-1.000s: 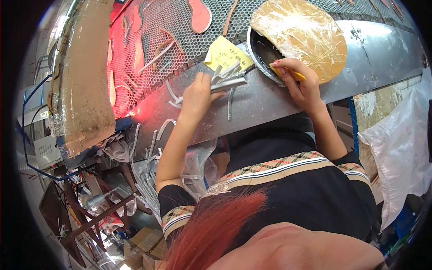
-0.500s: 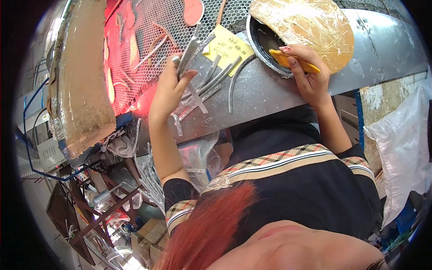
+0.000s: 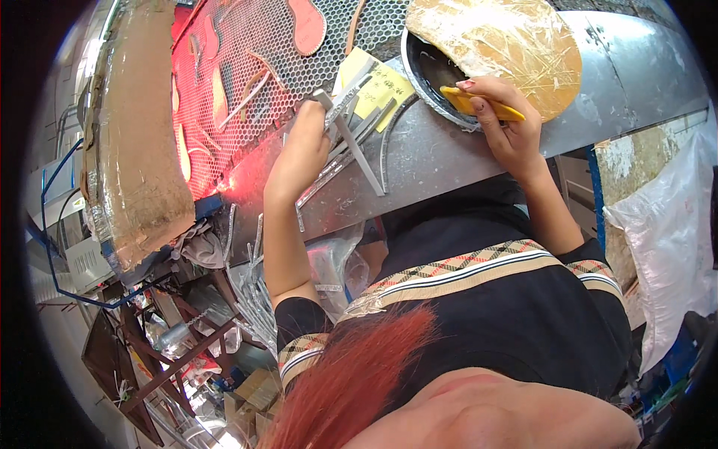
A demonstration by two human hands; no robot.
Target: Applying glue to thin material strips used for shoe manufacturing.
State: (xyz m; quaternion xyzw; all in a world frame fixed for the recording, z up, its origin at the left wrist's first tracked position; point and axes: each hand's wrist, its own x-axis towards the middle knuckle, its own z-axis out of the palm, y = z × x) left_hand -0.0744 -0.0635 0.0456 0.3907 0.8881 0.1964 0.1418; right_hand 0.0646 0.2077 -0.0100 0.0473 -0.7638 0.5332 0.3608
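Note:
My left hand (image 3: 305,146) is closed on a bunch of flat grey strips (image 3: 360,159) above the metal table's near edge. One held strip slants down to the right, and another points up toward a yellow paper note (image 3: 383,90) with handwriting. More strips lie under and beside the hand, including a curved strip (image 3: 390,138). In my right hand (image 3: 516,131), fingers and thumb pinch a small yellow scraper (image 3: 499,109) at the rim of a round bowl (image 3: 417,82) with a dark inside. A round tan board (image 3: 516,52) crusted with whitish residue partly covers the bowl.
Insole-shaped pieces (image 3: 307,28) and thin strips lie on a honeycomb mesh (image 3: 262,45) lit red at left. Beside it stands a tape-covered cardboard panel (image 3: 142,142). A bundle of grey strips (image 3: 254,307) hangs below the table edge. At right is a white plastic sack (image 3: 662,232).
My left hand has moved right and turned over, bringing the strips lower and across the loose ones on the table. My right hand stays by the bowl with the scraper.

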